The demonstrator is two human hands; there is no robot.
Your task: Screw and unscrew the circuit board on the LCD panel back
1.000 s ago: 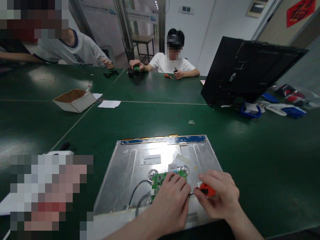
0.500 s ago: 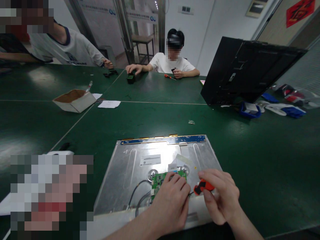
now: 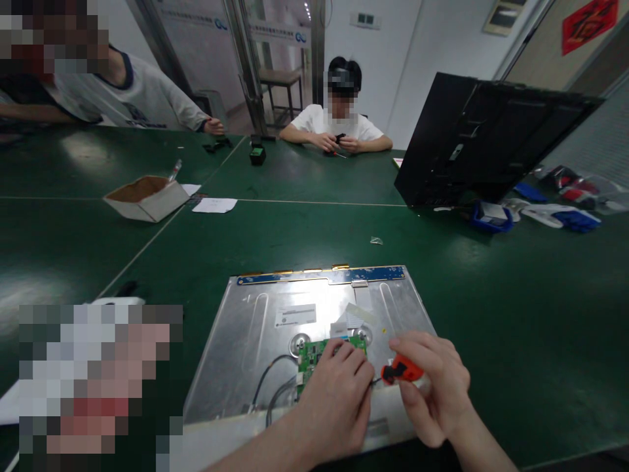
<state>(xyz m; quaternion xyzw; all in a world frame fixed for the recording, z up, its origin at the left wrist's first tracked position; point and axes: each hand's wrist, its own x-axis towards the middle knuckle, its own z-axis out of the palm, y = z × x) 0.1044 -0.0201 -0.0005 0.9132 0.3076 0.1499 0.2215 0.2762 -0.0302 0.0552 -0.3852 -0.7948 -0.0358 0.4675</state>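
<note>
My left hand (image 3: 339, 390) lies closed over a green circuit board (image 3: 309, 357), its fingers curled down onto it; the thumb and fingertips are hidden. In my right hand (image 3: 439, 387) is an orange and black screwdriver (image 3: 405, 369), pinched at the handle between fingers and thumb. It lies nearly level, its thin shaft pointing left and passing behind my left hand, so its tip is out of sight. The board sits on the silver metal back of a display panel (image 3: 230, 354). Dark cables (image 3: 268, 377) curve out from the board's left side.
A black monitor housing (image 3: 481, 144) stands at the back right, near gloves (image 3: 565, 216) and a blue container (image 3: 491, 217). Left of centre are an open box (image 3: 147, 200) and white paper (image 3: 215, 205). Two people sit across the green table (image 3: 304, 229); one works with both hands (image 3: 337, 142) together.
The screwdriver handle has turned slightly in my right hand; my left hand stays put. The person opposite has drawn one hand from the small dark box to meet the other.
</note>
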